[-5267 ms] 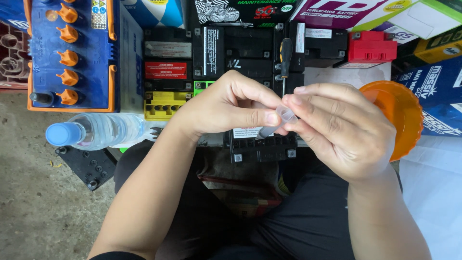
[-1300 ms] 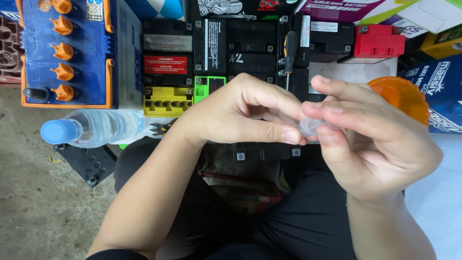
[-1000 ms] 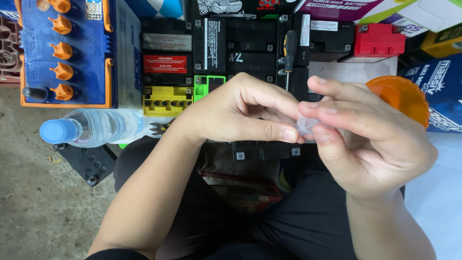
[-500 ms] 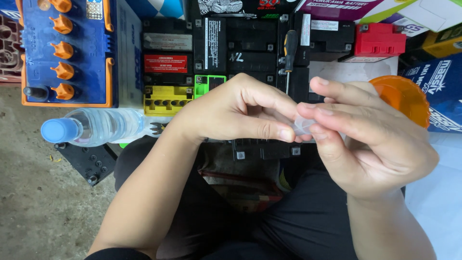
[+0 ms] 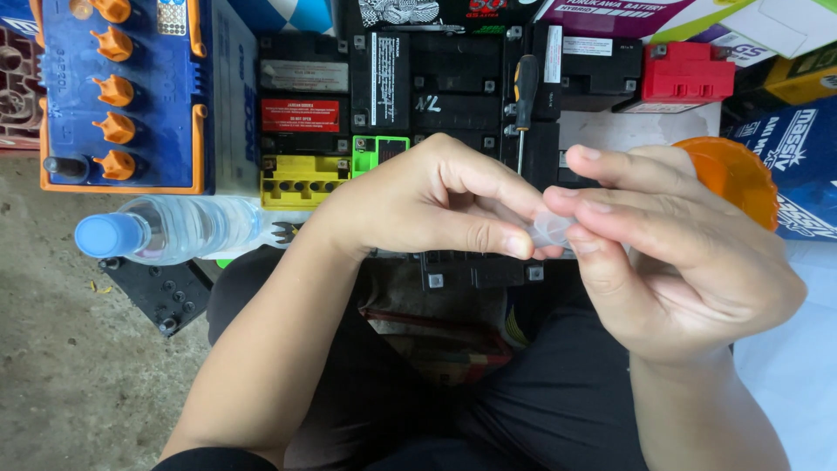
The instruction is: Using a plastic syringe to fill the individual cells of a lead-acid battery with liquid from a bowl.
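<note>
Small clear plastic tube or cap [image 5: 551, 230], just right of frame centre, pinched between both hands above the lap. Left hand [image 5: 427, 209] curled, thumb and forefinger closed on the near end of the piece; right hand [image 5: 689, 253] closed on the far end, thumb below and fingers stacked above, likely so as to twist or pull against the other grip. Exact shape of the piece hard to tell, mostly hidden by fingertips. Held close and high, probably for a clear look at fine work.

Directly beyond the hands, a row of black motorcycle batteries [image 5: 453, 96], with a black-and-orange-handled screwdriver [image 5: 523, 96] lying on top, within easy reach. Yellow vent-cap strip [image 5: 301, 181] and green plastic piece [image 5: 379, 153] left of centre. Upper left, a blue battery with orange filler caps [image 5: 118, 96]. Left, a clear water bottle with blue cap [image 5: 166, 231] lying on its side. Right, an orange plastic funnel [image 5: 737, 174] partly behind the right hand. Upper right, a red battery cover [image 5: 684, 77].
</note>
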